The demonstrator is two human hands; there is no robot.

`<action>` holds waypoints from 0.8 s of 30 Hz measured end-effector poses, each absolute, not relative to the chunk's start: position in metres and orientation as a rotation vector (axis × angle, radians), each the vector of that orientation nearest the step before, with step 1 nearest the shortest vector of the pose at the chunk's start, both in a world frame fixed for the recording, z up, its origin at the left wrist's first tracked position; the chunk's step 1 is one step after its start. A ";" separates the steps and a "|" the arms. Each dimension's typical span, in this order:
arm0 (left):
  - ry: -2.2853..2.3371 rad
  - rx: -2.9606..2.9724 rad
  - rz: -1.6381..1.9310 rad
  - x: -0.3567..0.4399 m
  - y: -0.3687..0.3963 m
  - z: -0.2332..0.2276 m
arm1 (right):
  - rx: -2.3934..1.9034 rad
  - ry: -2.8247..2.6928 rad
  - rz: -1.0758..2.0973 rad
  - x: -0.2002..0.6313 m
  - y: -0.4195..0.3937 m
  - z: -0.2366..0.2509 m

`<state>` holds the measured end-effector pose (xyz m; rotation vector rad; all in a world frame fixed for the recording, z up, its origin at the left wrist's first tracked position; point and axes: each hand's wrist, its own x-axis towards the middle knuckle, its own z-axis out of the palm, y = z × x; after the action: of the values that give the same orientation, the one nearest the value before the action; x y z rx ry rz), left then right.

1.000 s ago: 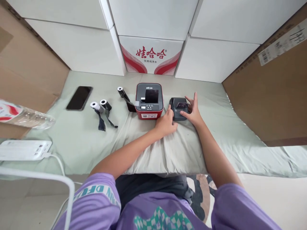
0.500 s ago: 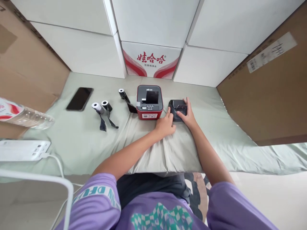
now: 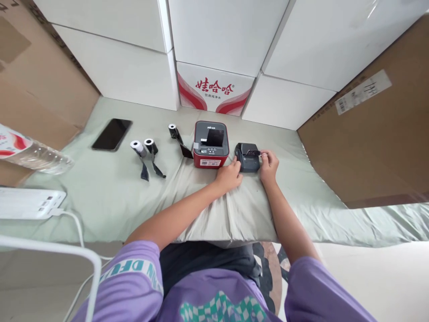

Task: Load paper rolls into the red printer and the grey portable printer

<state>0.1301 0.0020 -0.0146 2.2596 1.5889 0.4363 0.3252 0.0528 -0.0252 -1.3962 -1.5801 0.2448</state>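
Note:
A small dark grey portable printer (image 3: 248,163) lies on the cloth-covered surface, with a short black paper strip (image 3: 253,153) sticking out of its top. My left hand (image 3: 229,176) rests against the printer's left side, fingers curled and gripping its near-left edge. At the opposite side, my right hand (image 3: 269,165) is closed, its thumb and forefinger pinched at the right end of the strip. Just left of the small printer stands a larger red and black printer (image 3: 210,145), a black strip on its top as well.
Two paper rolls (image 3: 137,146) with dark tails and another roll (image 3: 172,130) lie on the left. Farther left are a phone (image 3: 112,134), a water bottle (image 3: 36,154) and a white power bank (image 3: 30,203) with a cable. White boxes (image 3: 214,36) and a cardboard box (image 3: 372,134) surround the surface.
My right hand has shifted from over the small printer's top to its right side, its fingers now drawn together at the strip. The left hand stays by the printer. The view has shifted slightly.

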 end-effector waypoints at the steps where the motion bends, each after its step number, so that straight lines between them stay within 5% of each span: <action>1: 1.584 2.263 0.443 0.130 0.002 -0.015 | -1.379 -1.557 0.251 0.326 0.052 -0.026; 10: 1.558 2.247 0.470 0.127 0.003 -0.016 | -1.169 -1.554 0.617 0.327 0.063 -0.010; 24: 1.520 2.258 0.459 0.125 0.003 -0.013 | -1.846 -2.656 0.310 0.321 0.139 0.055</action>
<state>0.1248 0.0028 -0.0135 2.2578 1.5196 0.4588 0.3209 0.1385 0.0551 -1.8457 -2.6561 0.3103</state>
